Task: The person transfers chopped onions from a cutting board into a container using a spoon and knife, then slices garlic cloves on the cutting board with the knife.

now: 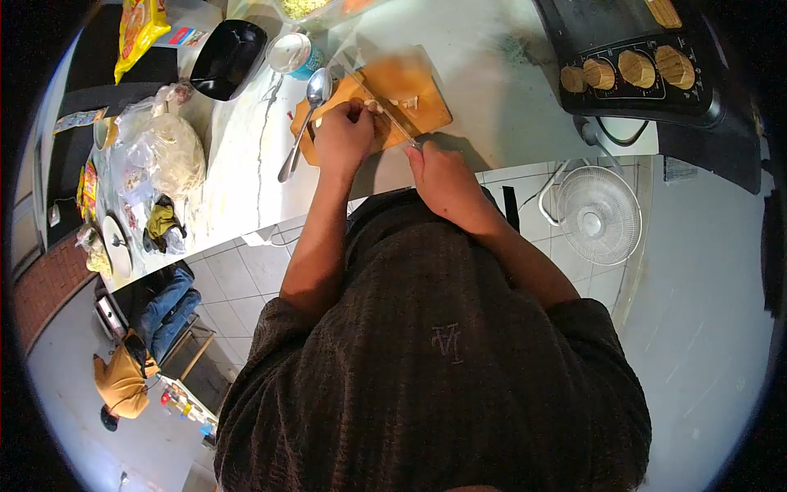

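Gripping knife (395, 122) — R hand (447, 176) angled nr bd (434, 108); L hand (343, 136) curled — can't tell grip.

Passage ran across the worktop (504, 115) between the cutting board (432, 112) and, at right, the knobbed appliance (627, 37); spoon (299, 135) and cup (295, 56) obstructed the board's left side.

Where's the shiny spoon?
In the head view, the spoon lies left of centre, near the top, between the cup and the left hand, at the left edge of the cutting board.
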`<action>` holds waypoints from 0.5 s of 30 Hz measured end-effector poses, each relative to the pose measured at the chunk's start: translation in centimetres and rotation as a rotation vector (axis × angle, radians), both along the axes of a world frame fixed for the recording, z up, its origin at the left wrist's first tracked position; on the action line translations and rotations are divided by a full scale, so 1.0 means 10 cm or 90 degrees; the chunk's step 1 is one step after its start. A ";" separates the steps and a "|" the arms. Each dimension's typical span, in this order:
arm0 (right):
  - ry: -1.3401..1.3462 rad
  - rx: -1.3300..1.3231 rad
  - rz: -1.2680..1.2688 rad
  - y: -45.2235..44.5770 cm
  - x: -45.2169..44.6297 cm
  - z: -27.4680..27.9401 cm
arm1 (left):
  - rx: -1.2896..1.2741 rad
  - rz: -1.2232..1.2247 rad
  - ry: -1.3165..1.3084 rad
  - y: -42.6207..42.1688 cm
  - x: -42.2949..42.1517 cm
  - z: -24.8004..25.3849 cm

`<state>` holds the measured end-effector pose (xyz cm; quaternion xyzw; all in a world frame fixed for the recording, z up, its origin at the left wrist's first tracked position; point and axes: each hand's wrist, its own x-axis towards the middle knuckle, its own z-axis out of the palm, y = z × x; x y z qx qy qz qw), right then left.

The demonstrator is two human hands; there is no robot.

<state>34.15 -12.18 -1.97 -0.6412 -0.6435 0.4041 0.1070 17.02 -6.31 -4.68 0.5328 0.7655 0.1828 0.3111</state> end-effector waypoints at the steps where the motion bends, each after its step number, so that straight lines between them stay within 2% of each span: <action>1: -0.007 -0.007 0.002 0.00 0.00 0.00 | -0.001 0.006 0.004 0.00 0.01 0.00; 8: 0.012 0.017 -0.016 0.01 -0.01 -0.13 | 0.001 0.006 -0.018 -0.01 -0.01 -0.02; 15: -0.053 0.030 -0.028 -0.11 0.13 -0.14 | -0.005 0.014 0.002 -0.02 0.02 0.04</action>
